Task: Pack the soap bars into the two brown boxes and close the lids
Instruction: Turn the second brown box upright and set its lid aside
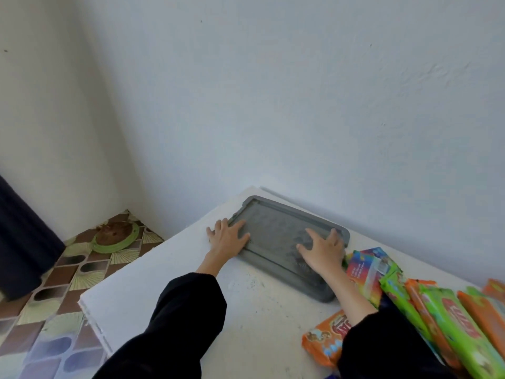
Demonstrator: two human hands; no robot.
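A flat grey plastic lid lies on the white table near the wall. My left hand rests on its left edge with fingers spread and straight. My right hand presses flat on its right part, fingers spread. Wrapped soap bars lie in a row at the right: green packs, orange packs and a rainbow-coloured pack. One orange pack sits under my right forearm. No brown box is in view.
The white table stands against a pale wall, its left corner near the bottom left. Beyond its edge is a patterned tile floor with a green-rimmed round dish and a dark curtain.
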